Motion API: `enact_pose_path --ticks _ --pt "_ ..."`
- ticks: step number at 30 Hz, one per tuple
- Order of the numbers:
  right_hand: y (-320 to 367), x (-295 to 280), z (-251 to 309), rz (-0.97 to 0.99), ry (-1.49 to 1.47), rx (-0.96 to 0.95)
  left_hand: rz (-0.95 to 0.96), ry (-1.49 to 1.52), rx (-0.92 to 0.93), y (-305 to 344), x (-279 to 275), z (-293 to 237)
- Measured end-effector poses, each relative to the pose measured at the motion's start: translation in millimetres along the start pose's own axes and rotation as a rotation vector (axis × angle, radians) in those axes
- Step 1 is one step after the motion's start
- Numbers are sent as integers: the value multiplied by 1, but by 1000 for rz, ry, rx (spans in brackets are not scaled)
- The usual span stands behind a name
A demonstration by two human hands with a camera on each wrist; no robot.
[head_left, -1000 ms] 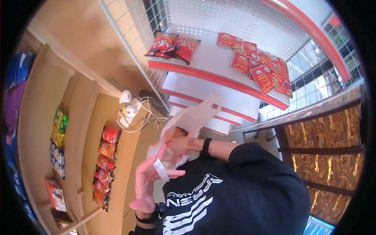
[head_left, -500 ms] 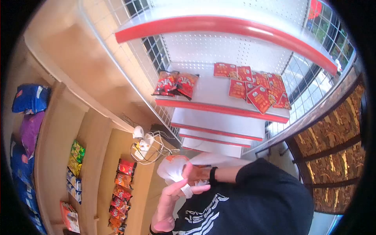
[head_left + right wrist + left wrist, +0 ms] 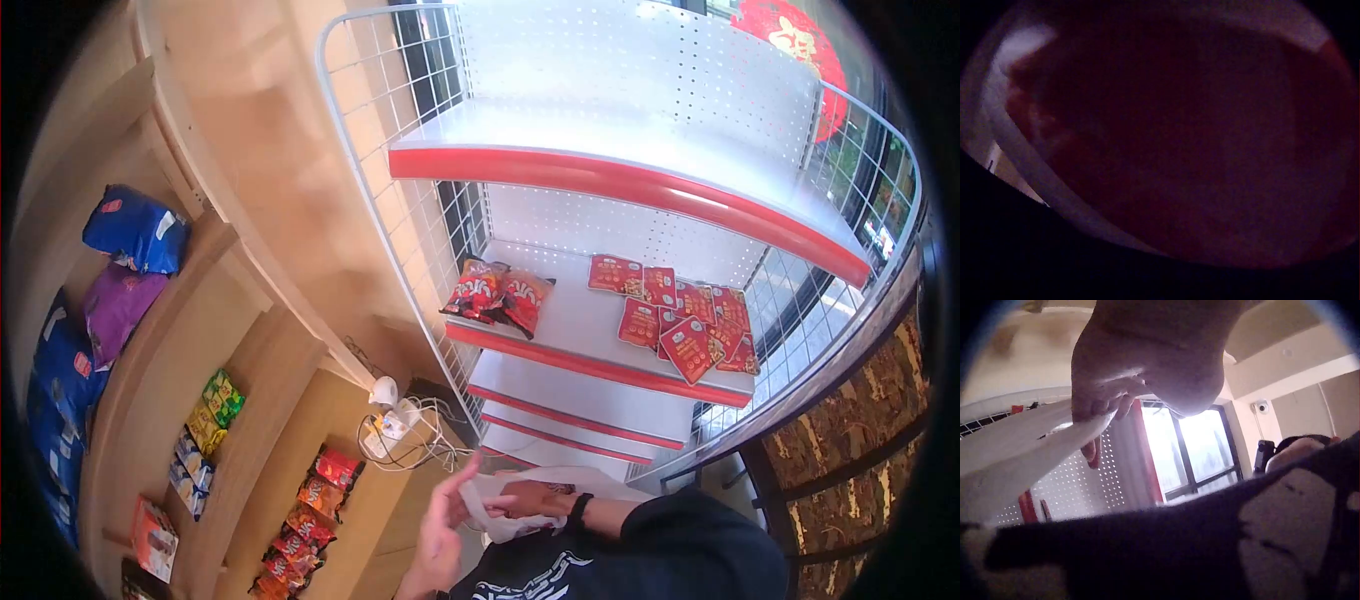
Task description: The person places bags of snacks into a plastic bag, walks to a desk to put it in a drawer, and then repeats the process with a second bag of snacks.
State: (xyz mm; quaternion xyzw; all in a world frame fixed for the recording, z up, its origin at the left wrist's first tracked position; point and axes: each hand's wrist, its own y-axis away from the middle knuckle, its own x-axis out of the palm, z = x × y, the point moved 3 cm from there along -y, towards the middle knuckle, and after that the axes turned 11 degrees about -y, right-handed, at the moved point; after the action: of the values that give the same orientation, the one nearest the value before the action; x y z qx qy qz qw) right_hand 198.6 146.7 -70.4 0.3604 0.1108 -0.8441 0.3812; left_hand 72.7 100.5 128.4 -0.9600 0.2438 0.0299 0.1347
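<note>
In the head view a thin white plastic bag (image 3: 600,478) hangs in front of the body. My left hand (image 3: 440,530) holds it by a handle looped round the fingers, one finger pointing up. In the left wrist view the bag's film (image 3: 1029,450) stretches taut from the bent fingers (image 3: 1094,450). My right hand (image 3: 540,498) reaches into the bag's mouth, a dark band on its wrist. Its fingertips are hidden, so I cannot tell whether they hold anything. Close before the right wrist camera a dark red surface (image 3: 1147,137) fills most of the view, bordered by white film.
Ahead stands a white metal shelf rack (image 3: 600,375) with red edges. One shelf carries red snack bags (image 3: 500,297) and several flat red packets (image 3: 690,345). On the left, wooden shelves (image 3: 250,370) hold more bagged snacks (image 3: 310,520). Cables (image 3: 430,440) lie tangled nearby.
The head view has tilted up, so more of the rack shows and the hands sit lower. My right hand stays at the bag; my left still holds its handle.
</note>
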Motion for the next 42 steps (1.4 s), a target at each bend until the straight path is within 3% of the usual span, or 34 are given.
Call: enact_pose_path --ticks 2,3,4,6,7,9,12,15,17,18,20,24,26,27,28,31,34,37,39,42 --pt "7 -8 6 -67 -516 75 -198 -12 -137 5 -16 17" --pt "8 -8 3 -84 -625 55 -228 63 -142 8 -24 30" --pt "18 -12 -1 -156 -595 -15 -219 73 -166 13 -29 41" --pt "38 -59 21 -286 -489 -55 -477 114 -250 23 -41 55" --pt "47 -75 26 -342 -409 -30 -456 121 -278 27 -43 60" --pt "64 -111 36 -454 -354 -117 -671 162 -293 35 -51 68" --pt "85 -152 37 -813 -375 -58 -751 154 -268 44 -58 71" --pt "108 -200 47 -1164 -295 -24 -706 192 -287 46 -53 71" --pt "118 -227 53 -1444 62 -122 -657 198 -309 51 -48 77" --pt "114 -235 47 -1447 62 -121 -577 168 -335 53 -44 83" --pt "107 -242 27 -1697 114 -255 -493 137 -360 55 -35 86" --pt "74 -211 -42 -1614 249 -127 -366 -37 -377 51 -18 72" --pt "62 -185 -70 -1555 -304 -48 -370 -120 -383 55 -19 72" --pt "68 -179 -69 -1473 -144 77 -379 -121 -385 56 -19 72" --pt "69 -179 -72 -1463 -149 76 -411 -121 -381 59 -20 71" --pt "73 -182 -74 -1500 -196 103 -436 -126 -410 67 -21 67" --pt "73 -206 -76 -1601 27 143 -411 -142 -445 71 -20 65" --pt "62 -226 -88 -1494 45 85 -395 -146 -451 70 -15 65" --pt "48 -229 -103 -1316 -61 221 -391 -139 -438 69 -14 66" --pt "38 -232 -107 -1202 -118 191 -377 -98 -419 70 -14 69"
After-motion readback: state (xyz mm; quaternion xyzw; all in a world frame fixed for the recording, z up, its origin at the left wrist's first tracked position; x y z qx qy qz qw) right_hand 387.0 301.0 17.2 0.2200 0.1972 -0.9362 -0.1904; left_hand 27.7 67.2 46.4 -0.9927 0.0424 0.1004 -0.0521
